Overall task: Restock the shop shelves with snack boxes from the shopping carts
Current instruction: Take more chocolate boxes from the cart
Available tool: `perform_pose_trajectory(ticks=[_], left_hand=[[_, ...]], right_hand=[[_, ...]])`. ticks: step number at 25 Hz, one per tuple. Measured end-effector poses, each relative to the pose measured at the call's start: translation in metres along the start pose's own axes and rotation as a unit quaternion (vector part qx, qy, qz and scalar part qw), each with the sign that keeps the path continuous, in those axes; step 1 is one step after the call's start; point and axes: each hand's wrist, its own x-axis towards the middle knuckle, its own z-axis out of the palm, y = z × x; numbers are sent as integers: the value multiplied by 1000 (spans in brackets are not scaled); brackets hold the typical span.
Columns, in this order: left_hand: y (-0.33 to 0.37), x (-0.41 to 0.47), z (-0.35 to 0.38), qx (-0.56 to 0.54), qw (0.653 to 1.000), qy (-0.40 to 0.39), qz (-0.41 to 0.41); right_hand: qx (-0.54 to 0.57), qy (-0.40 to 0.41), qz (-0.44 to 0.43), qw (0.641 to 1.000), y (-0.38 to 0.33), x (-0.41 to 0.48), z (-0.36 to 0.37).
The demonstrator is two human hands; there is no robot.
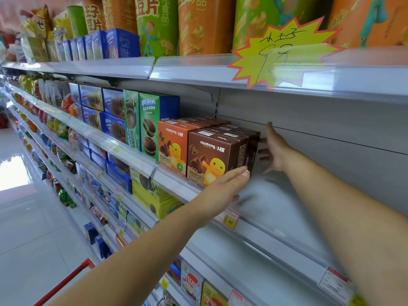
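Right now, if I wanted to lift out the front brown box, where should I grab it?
Probably its exposed right side and top, coming from the right: the front brown box sits flush against the orange box on its left, while the shelf to its right is bare.

Two rows of chocolate boxes run front to back on the middle shelf, just right of upright cookie boxes; chip canisters stand on the shelf above.

Glossy cardboard brown box; matt grey metal shelf.
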Motion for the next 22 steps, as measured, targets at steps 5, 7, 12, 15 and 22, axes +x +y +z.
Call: perform_pose_trajectory(ticks=[5, 7, 12, 15, 22], left_hand=[[12, -20, -8, -16, 999, -42, 27], [16, -36, -23, -26, 997, -69, 31], [-13, -84, -105, -87, 995, -58, -1], [-48, -117, -165, -98, 994, -10, -53], [-186, -209, -303, -122, 958, 178, -187]], right_hand=[[44, 139, -118, 982, -10, -59, -19], [94, 128, -153, 975, -10, -95, -17], [120, -14, -169, 978, 11, -172, 45], [82, -86, -137, 983, 40, -186, 120], [-63, -260, 44, 962, 176, -154, 333]])
